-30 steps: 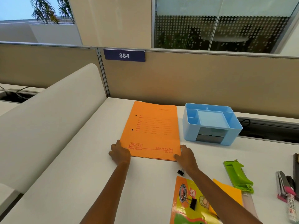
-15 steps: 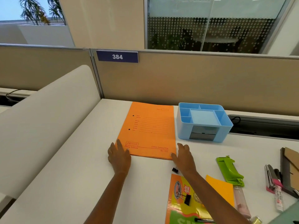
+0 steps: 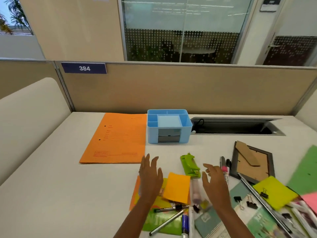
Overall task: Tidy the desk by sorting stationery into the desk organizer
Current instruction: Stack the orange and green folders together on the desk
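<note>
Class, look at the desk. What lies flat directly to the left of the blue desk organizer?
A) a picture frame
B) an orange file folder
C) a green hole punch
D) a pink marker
B: the orange file folder lies flat on the desk, its right edge against the left side of the blue desk organizer.

A beige partition was seen behind the worktop, with a blue plate numbered 384 fixed to it. A cable hatch was set open in the worktop. Glazed panels were seen beyond.
</note>
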A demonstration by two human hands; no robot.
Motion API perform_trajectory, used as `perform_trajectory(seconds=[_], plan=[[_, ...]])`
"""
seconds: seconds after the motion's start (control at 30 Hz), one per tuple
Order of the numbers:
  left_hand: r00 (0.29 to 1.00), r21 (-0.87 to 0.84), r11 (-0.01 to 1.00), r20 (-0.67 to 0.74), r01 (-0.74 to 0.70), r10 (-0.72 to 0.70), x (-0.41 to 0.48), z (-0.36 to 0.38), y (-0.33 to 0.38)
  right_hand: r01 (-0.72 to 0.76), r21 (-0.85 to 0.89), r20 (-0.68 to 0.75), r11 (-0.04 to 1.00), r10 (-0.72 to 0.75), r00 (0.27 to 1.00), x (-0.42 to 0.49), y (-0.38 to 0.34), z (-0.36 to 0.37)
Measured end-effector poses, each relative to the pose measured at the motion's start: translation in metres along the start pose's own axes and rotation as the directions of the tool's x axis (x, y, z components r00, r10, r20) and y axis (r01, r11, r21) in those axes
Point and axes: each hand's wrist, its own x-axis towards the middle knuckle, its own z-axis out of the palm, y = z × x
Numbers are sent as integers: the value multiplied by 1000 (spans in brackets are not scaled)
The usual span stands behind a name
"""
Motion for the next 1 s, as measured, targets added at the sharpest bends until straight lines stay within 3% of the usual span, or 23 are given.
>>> perform_trajectory(seconds=[0.23,0.47,0.63,0.77,0.83,1.0], plan=[[974,-166,981,188,-98,129,-36,81,106,-105,-102,-97,989,95,991,-2,78,-90],[898,-217,963,374,-159,233,-63,141,199,-212,-173,-176,962,181,968,-3,155,-165],[796,-152,968,551,-202,252,-72,180,247,-354,-299,-157,886,320,934,-6,209,-192],[733,-74,968,640,-242,232,-70,212,274,-345,-389,-68,854,347,935,-3,230,-202],[716,-70,968,661,-242,227,-71,225,284,-336,-413,-6,847,366,931,-4,235,-202],[719,-8,974,673,-228,174,-65,248,302,-302,-416,-16,857,325,945,-10,245,-193]])
